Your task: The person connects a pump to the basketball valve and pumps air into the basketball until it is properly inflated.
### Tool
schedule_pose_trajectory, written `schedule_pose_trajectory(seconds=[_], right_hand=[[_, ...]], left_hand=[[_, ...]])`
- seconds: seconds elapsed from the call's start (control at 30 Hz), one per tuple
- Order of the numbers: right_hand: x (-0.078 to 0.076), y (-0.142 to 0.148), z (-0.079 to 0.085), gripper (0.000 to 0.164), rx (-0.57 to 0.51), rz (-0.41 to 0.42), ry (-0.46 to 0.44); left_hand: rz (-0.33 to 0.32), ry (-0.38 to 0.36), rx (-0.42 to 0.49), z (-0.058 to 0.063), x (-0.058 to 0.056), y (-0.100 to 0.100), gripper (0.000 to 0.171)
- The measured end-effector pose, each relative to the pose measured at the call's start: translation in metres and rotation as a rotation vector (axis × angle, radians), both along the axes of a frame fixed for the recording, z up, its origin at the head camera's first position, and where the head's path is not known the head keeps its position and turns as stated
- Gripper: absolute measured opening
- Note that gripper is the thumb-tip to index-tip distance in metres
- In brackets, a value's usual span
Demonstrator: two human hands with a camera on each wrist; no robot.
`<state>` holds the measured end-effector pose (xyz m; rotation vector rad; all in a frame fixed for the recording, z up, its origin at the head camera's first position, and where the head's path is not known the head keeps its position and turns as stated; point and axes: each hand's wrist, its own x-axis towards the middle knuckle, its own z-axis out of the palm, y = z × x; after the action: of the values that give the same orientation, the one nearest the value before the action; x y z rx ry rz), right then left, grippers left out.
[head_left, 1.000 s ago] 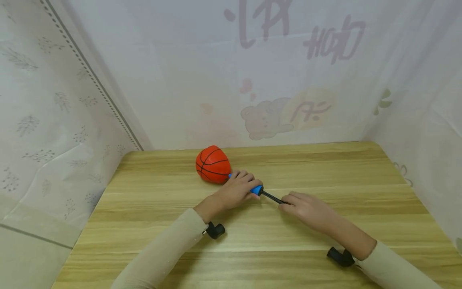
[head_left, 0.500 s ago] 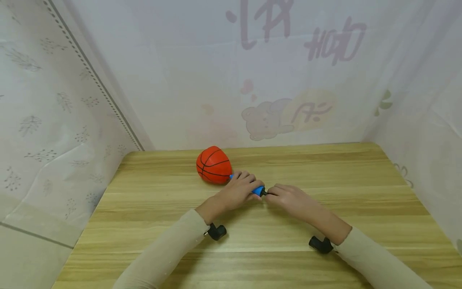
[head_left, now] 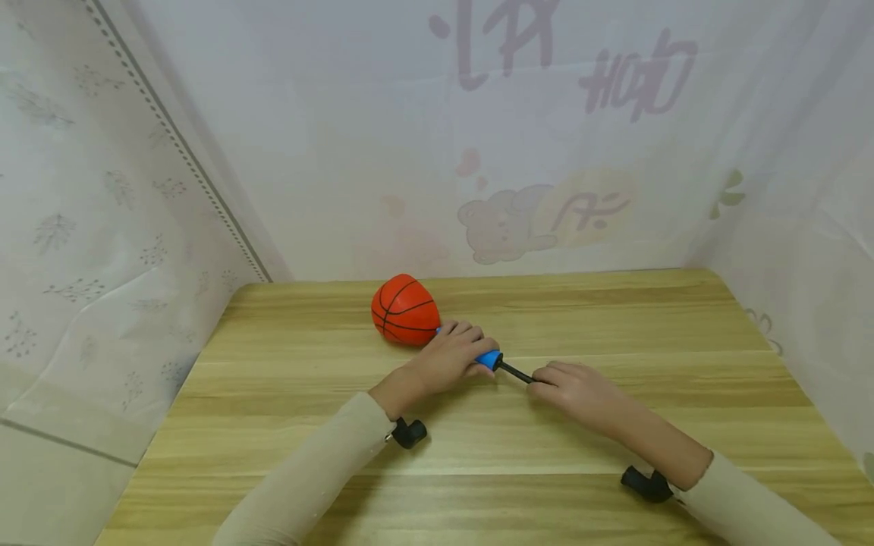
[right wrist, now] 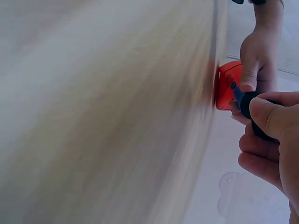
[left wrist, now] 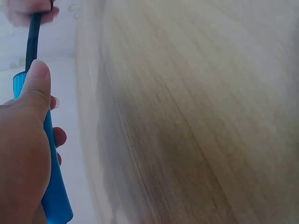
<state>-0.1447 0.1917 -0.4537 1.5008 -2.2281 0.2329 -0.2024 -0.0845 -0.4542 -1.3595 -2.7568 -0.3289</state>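
A red toy basketball [head_left: 403, 312] with black lines, dented out of round, lies toward the back of the table. My left hand [head_left: 445, 361] grips the blue barrel of a hand pump [head_left: 488, 359] just right of the ball. The pump's front end meets the ball's side, though my fingers hide part of it. In the left wrist view the thumb lies along the blue barrel [left wrist: 57, 198]. My right hand [head_left: 580, 393] holds the black handle [right wrist: 262, 133], mostly covered by the fingers. A length of black rod [head_left: 517, 372] shows between the two hands.
The wood-grain table [head_left: 614, 318] reaches back to a pale printed curtain [head_left: 382, 152]. Further curtains hang at the left and right sides. A black wrist camera [head_left: 410, 434] sits under the left wrist, another camera [head_left: 646, 485] under the right.
My right hand first pushed the handle in close to the barrel, then drew back to the right, so the rod shows long again. Left hand and ball stay nearly still.
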Motion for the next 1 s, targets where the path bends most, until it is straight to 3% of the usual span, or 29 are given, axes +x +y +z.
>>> schedule_pose_trajectory(seconds=[0.03,0.47,0.7,1.0], right_hand=[[0.003,0.004,0.0,0.054,-0.008,0.002,0.004],[0.027,0.034,0.001,0.052,-0.055,0.0,0.046],[0.017,0.023,0.003,0.051,-0.053,-0.001,0.013],[-0.007,-0.002,0.003,0.047,0.002,0.005,-0.015]], left_hand=[[-0.001,-0.002,-0.002,0.0,0.0,0.0,0.038],[-0.008,0.006,0.001,-0.003,0.0,-0.001,0.039],[0.002,0.02,-0.016,-0.004,0.001,0.003,0.04],[0.023,0.026,-0.015,-0.002,0.002,0.005,0.041]])
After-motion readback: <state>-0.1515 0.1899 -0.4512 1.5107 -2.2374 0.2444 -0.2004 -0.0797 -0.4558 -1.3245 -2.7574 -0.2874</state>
